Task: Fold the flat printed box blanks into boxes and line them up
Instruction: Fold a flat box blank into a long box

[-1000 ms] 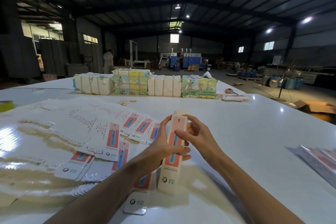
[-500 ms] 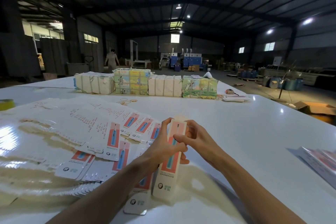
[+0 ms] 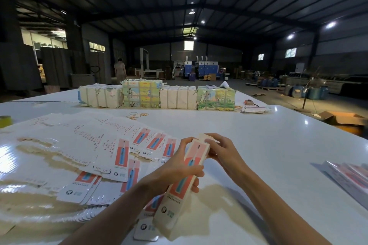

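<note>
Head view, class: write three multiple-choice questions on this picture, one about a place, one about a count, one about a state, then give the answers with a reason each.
1. Where do the fanned-out flat blanks lie?
A. on the table, left of the held box
B. on the floor
C. atop the bundles

2. How many wrapped bundles stand in the far row?
A. two
B. four
C. six

3. What state is the held box in?
A. flat
B. folded into a long box
C. torn in half

Answers:
1 A, they spread beside the left hand.
2 B, two plain alternate with two pictured.
3 B, front and side faces show; the left hand grips it, the right hand holds its far end.
</note>
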`<state>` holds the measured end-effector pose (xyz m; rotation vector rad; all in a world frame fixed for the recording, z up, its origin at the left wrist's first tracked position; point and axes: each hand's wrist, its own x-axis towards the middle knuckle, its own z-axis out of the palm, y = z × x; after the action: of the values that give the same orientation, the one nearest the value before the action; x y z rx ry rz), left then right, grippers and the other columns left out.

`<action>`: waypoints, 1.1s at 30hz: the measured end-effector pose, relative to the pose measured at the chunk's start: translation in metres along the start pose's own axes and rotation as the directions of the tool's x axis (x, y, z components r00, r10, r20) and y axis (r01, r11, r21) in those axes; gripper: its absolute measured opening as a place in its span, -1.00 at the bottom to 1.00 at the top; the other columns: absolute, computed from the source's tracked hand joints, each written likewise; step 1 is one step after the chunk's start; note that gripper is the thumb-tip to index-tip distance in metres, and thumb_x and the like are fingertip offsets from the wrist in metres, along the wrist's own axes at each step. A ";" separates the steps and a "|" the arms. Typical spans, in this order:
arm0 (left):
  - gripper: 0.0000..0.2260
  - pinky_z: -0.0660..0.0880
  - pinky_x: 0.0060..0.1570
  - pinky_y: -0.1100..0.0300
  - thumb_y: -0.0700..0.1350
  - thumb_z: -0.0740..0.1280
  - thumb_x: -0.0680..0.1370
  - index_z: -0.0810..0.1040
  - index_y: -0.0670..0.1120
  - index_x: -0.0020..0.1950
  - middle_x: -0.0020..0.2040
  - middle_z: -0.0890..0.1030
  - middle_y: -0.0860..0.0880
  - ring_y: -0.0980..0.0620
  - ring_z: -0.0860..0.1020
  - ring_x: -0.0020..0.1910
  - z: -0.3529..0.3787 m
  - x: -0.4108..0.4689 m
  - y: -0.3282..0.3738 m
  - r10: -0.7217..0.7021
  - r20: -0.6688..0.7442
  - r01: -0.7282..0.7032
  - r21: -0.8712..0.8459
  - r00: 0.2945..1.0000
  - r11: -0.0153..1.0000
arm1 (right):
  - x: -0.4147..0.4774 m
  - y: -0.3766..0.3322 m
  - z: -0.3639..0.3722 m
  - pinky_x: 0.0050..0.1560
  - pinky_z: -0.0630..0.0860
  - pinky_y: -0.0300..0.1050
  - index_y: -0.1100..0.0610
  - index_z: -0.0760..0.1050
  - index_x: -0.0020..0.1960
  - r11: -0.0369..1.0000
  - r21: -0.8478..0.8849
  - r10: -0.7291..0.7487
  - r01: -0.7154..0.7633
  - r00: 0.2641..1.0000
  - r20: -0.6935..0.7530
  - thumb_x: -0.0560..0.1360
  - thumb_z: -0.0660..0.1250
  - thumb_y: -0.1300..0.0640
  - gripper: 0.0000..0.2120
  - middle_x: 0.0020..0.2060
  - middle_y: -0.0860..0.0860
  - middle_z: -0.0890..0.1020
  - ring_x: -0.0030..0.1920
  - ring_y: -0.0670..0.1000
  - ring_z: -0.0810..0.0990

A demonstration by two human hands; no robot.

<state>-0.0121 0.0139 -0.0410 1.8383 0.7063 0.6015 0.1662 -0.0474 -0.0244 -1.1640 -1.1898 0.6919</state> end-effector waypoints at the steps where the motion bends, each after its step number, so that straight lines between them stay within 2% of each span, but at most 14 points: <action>1: -0.22 0.70 -0.21 0.08 0.02 0.59 0.41 0.14 0.70 0.16 0.16 0.57 -0.05 -0.10 0.77 -0.13 -0.001 0.000 -0.001 0.006 0.005 -0.006 0.003 1.000 1.000 | 0.000 -0.001 0.000 -0.06 0.70 -0.08 0.10 0.66 0.21 1.000 -0.018 -0.024 0.024 1.000 -0.004 0.74 0.24 0.17 -0.78 -0.04 0.04 0.77 0.04 0.13 0.78; 6: -0.25 0.68 -0.23 0.10 0.02 0.57 0.44 0.15 0.67 0.19 0.14 0.59 -0.06 -0.12 0.76 -0.15 -0.002 -0.001 -0.002 0.030 0.021 -0.030 -0.005 0.999 1.000 | -0.002 -0.004 -0.002 -0.09 0.71 -0.11 0.11 0.68 0.26 0.982 -0.135 -0.130 0.129 0.992 0.006 0.72 0.24 0.25 -0.73 0.01 -0.03 0.78 0.02 0.07 0.78; 8: -0.25 0.67 -0.24 0.11 0.01 0.56 0.44 0.14 0.67 0.20 0.15 0.58 -0.05 -0.11 0.76 -0.16 -0.002 -0.002 -0.001 0.037 0.020 -0.037 0.002 0.999 0.999 | -0.002 -0.005 -0.001 -0.08 0.71 -0.11 0.09 0.69 0.25 0.981 -0.145 -0.131 0.129 0.991 0.002 0.72 0.24 0.27 -0.71 0.03 -0.06 0.78 0.04 0.04 0.78; 10: -0.25 0.67 -0.25 0.11 -0.01 0.55 0.44 0.15 0.68 0.17 0.14 0.57 -0.04 -0.11 0.76 -0.18 -0.002 -0.002 -0.001 0.033 0.010 -0.033 0.016 0.999 0.999 | -0.002 -0.006 0.000 -0.05 0.71 -0.11 0.03 0.71 0.22 0.990 -0.118 -0.079 0.078 0.997 -0.005 0.72 0.26 0.23 -0.72 0.05 -0.08 0.78 0.08 0.04 0.77; 12: -0.25 0.67 -0.26 0.10 -0.02 0.56 0.42 0.15 0.69 0.14 0.14 0.56 -0.04 -0.11 0.76 -0.18 -0.001 -0.002 0.000 0.029 -0.004 -0.029 0.024 1.000 0.999 | -0.003 -0.007 0.001 -0.04 0.70 -0.11 0.00 0.74 0.19 0.999 -0.040 0.000 0.000 1.000 -0.001 0.72 0.30 0.11 -0.77 0.05 -0.02 0.78 0.10 0.09 0.76; 14: -0.24 0.67 -0.27 0.13 0.00 0.55 0.41 0.13 0.72 0.10 0.14 0.55 -0.01 -0.07 0.76 -0.18 0.000 -0.003 0.001 0.029 -0.016 -0.028 0.046 0.999 0.999 | -0.004 -0.010 0.003 -0.02 0.70 -0.09 0.00 0.77 0.14 0.994 0.064 0.088 -0.090 0.996 0.030 0.70 0.29 -0.08 -0.70 0.05 0.07 0.78 0.11 0.11 0.76; 16: -0.24 0.66 -0.29 0.16 0.01 0.55 0.41 0.11 0.73 0.07 0.15 0.52 0.02 -0.03 0.76 -0.19 0.000 -0.003 0.001 0.030 -0.031 -0.028 0.059 0.999 0.998 | -0.005 -0.011 0.004 -0.01 0.70 -0.07 0.03 0.78 0.12 0.977 0.133 0.161 -0.169 0.985 0.068 0.68 0.29 -0.15 -0.64 0.06 0.12 0.77 0.11 0.12 0.76; 19: -0.25 0.67 -0.30 0.15 0.00 0.55 0.40 0.12 0.70 0.07 0.12 0.55 -0.02 -0.03 0.76 -0.21 -0.001 -0.003 -0.001 0.030 -0.043 -0.027 0.069 0.999 0.997 | -0.005 -0.010 0.007 -0.08 0.70 -0.07 0.06 0.79 0.08 0.967 0.167 0.184 -0.194 0.980 0.078 0.61 0.40 -0.07 -0.73 0.05 0.14 0.77 0.07 0.15 0.77; 22: -0.25 0.67 -0.31 0.14 0.01 0.56 0.39 0.13 0.69 0.10 0.08 0.57 -0.06 -0.04 0.76 -0.22 0.000 -0.002 -0.002 0.034 -0.046 -0.031 0.070 0.998 0.997 | -0.004 -0.009 0.007 -0.12 0.70 -0.07 0.06 0.80 0.05 0.971 0.162 0.173 -0.178 0.984 0.046 0.63 0.41 0.04 -0.81 0.02 0.14 0.78 0.03 0.16 0.78; 27: -0.13 0.68 -0.29 0.10 -0.04 0.59 0.38 0.08 0.62 0.29 0.16 0.50 0.01 -0.09 0.76 -0.21 -0.001 -0.001 -0.004 0.060 -0.026 -0.058 0.092 0.998 0.994 | -0.001 -0.012 0.001 -0.17 0.70 -0.07 0.07 0.80 -0.01 0.968 0.167 0.190 -0.187 0.982 -0.001 0.65 0.41 0.12 -0.81 -0.01 0.16 0.78 -0.01 0.15 0.79; 33: -0.13 0.68 -0.30 0.08 -0.05 0.59 0.38 0.07 0.57 0.31 0.16 0.51 -0.03 -0.10 0.76 -0.22 0.001 -0.001 -0.003 0.052 -0.048 -0.047 0.088 0.997 0.995 | 0.001 -0.010 0.000 -0.16 0.70 -0.05 0.09 0.80 -0.03 0.967 0.157 0.203 -0.199 0.979 -0.005 0.66 0.37 0.18 -0.77 -0.02 0.14 0.78 0.01 0.12 0.78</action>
<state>-0.0131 0.0133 -0.0437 1.9316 0.7319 0.6606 0.1646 -0.0496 -0.0147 -1.1661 -0.9889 0.9082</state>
